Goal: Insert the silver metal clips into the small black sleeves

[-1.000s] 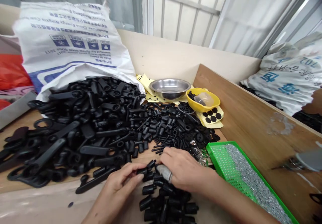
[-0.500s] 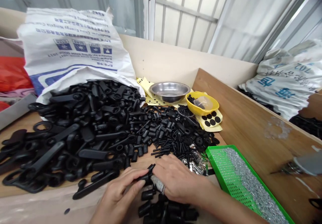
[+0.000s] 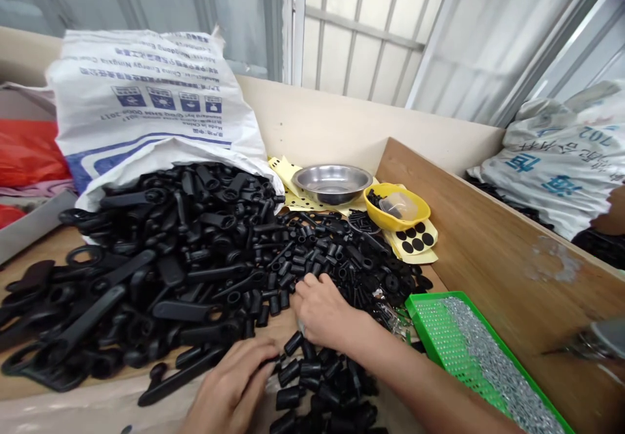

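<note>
My right hand (image 3: pixel 319 310) reaches to the near edge of the pile of short black tubes (image 3: pixel 312 252), fingers bent down among them; what its fingertips hold is hidden. Lower and to the left, my left hand (image 3: pixel 239 382) is closed, thumb and fingers together around a small black part (image 3: pixel 273 360) that barely shows. Just right of that hand lies a heap of black cylindrical pieces (image 3: pixel 327 388), close to the front of the table.
Black handles (image 3: pixel 170 271) spill from a white sack (image 3: pixel 156 95) on the left. A steel bowl (image 3: pixel 333 183), a yellow basket (image 3: pixel 398 206) and sticker sheets (image 3: pixel 414 242) stand behind. At right are a green tray (image 3: pixel 481 362), a wooden board (image 3: pixel 469 226) and a power tool (image 3: pixel 598 339).
My right hand has moved up and away from my left hand, to the tube pile. My left hand has stayed low with its black part. The camera view has shifted slightly.
</note>
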Demonstrator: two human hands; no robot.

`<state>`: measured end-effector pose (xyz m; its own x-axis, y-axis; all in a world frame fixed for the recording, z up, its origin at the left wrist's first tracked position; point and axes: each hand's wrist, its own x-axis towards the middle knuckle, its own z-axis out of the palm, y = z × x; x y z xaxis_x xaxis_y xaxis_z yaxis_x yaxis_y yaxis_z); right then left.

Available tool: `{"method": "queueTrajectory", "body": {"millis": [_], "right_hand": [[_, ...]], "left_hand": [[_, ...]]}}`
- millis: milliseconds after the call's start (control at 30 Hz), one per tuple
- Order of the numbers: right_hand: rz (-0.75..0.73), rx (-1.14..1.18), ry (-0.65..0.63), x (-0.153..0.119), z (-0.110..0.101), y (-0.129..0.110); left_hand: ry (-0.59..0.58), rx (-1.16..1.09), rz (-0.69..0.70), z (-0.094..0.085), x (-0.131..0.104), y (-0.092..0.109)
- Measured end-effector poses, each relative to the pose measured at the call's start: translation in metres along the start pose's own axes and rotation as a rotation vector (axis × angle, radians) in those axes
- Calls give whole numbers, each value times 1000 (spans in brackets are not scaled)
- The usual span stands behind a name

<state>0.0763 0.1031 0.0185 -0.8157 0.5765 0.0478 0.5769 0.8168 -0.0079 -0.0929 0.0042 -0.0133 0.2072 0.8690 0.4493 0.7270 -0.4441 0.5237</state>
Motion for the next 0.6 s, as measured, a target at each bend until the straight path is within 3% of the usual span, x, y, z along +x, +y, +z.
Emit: {"method": "queueTrajectory", "body": {"millis": [200, 333, 467, 600], "right_hand": [[39, 172, 55, 1, -4, 12], [167, 408, 148, -10, -16, 42], [317, 712, 224, -21, -14, 66], [442, 1017, 299, -25, -9, 73]], "left_hand": [[-11, 41, 85, -5, 27, 5], [-199, 212, -86, 8, 65, 11], [-215, 293, -172, 29, 107, 19], [-235, 362, -235, 42, 133, 27]]}}
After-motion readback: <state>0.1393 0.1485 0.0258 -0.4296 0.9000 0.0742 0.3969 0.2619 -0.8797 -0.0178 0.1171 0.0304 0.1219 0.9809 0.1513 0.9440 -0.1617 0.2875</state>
